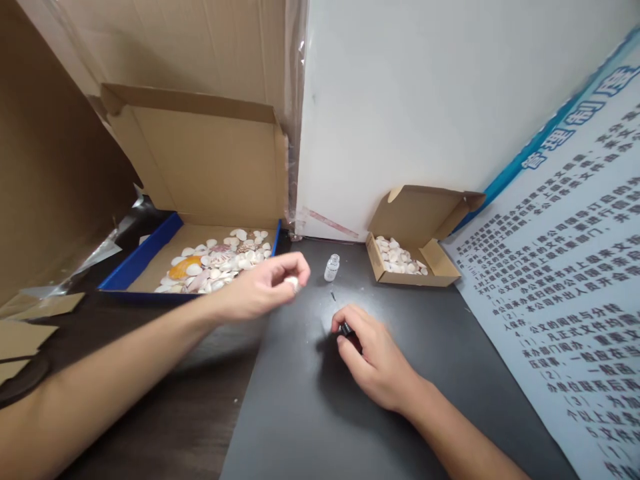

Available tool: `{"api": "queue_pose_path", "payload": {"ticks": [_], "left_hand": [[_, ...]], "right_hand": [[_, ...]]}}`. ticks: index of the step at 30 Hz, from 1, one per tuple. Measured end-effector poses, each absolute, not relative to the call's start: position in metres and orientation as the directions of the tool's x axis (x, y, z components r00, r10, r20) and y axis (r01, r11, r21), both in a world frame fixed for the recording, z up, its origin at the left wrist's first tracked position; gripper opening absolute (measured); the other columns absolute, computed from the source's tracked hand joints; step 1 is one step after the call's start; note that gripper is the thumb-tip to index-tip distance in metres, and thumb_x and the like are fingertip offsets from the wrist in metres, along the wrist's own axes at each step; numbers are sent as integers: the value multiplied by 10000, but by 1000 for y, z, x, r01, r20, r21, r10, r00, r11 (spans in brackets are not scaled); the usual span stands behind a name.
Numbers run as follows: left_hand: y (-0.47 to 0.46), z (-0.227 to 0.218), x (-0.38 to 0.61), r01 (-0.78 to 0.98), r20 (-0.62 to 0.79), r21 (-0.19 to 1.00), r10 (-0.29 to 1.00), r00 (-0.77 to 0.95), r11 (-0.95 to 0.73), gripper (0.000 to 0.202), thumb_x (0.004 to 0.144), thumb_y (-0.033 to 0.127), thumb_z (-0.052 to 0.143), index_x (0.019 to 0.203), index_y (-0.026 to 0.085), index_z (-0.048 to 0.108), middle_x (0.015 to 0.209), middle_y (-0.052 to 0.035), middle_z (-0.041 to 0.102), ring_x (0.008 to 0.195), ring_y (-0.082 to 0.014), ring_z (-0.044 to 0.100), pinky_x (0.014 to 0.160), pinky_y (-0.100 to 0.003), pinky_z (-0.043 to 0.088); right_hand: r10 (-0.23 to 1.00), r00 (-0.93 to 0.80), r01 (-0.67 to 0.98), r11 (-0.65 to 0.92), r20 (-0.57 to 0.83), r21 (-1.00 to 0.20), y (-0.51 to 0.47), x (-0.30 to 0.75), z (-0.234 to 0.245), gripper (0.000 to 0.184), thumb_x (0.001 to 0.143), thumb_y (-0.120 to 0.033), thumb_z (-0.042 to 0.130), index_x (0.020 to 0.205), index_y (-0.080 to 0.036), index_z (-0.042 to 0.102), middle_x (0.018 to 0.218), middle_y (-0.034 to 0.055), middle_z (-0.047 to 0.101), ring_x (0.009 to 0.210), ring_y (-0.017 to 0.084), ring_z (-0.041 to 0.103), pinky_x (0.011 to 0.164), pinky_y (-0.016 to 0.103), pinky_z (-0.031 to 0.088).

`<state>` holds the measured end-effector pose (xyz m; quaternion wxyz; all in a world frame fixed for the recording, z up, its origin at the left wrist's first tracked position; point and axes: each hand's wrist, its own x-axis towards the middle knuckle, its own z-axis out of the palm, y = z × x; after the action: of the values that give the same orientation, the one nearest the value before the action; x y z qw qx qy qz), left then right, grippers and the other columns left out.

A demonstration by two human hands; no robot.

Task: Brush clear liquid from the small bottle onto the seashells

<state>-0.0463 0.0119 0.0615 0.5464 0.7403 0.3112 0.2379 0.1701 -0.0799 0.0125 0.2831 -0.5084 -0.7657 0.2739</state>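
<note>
My left hand (267, 287) is closed in a pinch on a small white shell (293, 285), held up at the right front corner of the blue box. In my right hand (373, 353) is a black brush cap (345, 329), gripped between thumb and fingers. Its thin stem is hard to make out, but a dark brush tip (333, 297) shows beyond my fingers, pointing at the bottle. The small clear glass bottle (331, 268) with a printed label stands upright and uncapped on the dark grey mat (300, 413), just past the brush tip.
On the left, an open blue box (117, 280) holds many shells, one of them large and orange. A smaller open cardboard box (415, 278) with white shells stands at the back right. A white panel (390, 100) and a printed sheet (560, 267) border the work area.
</note>
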Motion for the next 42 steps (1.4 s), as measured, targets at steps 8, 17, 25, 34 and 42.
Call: {"api": "queue_pose_path", "payload": {"ticks": [8, 17, 25, 34, 42], "left_hand": [[14, 24, -10, 170, -91, 985, 741, 665, -32, 65, 748, 185, 413, 805, 204, 438, 600, 71, 304, 531, -102, 249, 517, -249, 224], [42, -1, 10, 452, 176, 832, 926, 334, -321, 91, 793, 255, 459, 873, 213, 457, 674, 48, 401, 644, -140, 396, 625, -280, 308], [47, -7, 24, 674, 112, 622, 897, 427, -399, 293, 850, 452, 514, 1063, 250, 510, 730, 27, 541, 660, -181, 516, 589, -287, 299], [49, -13, 28, 655, 256, 540, 844, 471, -529, 198, 897, 404, 474, 857, 218, 527, 799, -10, 625, 693, -183, 566, 599, -291, 335], [38, -7, 25, 630, 277, 458, 775, 568, -627, 245, 900, 399, 504, 1039, 223, 603, 925, -37, 659, 824, -201, 624, 695, -285, 436]], "right_hand": [[956, -209, 426, 278, 205, -861, -38, 191, 55, 195, 979, -359, 397, 928, -204, 505, 586, -60, 402, 531, 116, 383, 524, 239, 315], [983, -181, 380, 82, 13, -921, 36, 188, 84, 389, 970, -327, 391, 615, -183, 454, 464, -60, 314, 429, 86, 335, 464, 228, 266], [978, -210, 393, 84, -1, -916, 44, 186, 71, 395, 973, -384, 388, 643, -182, 467, 495, -56, 357, 459, 90, 354, 496, 220, 300], [967, -201, 631, 249, 155, -735, 41, 183, 65, 400, 939, -416, 374, 606, -195, 386, 554, -45, 329, 531, 104, 330, 520, 248, 238], [982, -153, 870, 188, 113, -456, 27, 176, 78, 415, 888, -342, 392, 507, -195, 320, 495, -25, 330, 506, 114, 278, 514, 286, 176]]}}
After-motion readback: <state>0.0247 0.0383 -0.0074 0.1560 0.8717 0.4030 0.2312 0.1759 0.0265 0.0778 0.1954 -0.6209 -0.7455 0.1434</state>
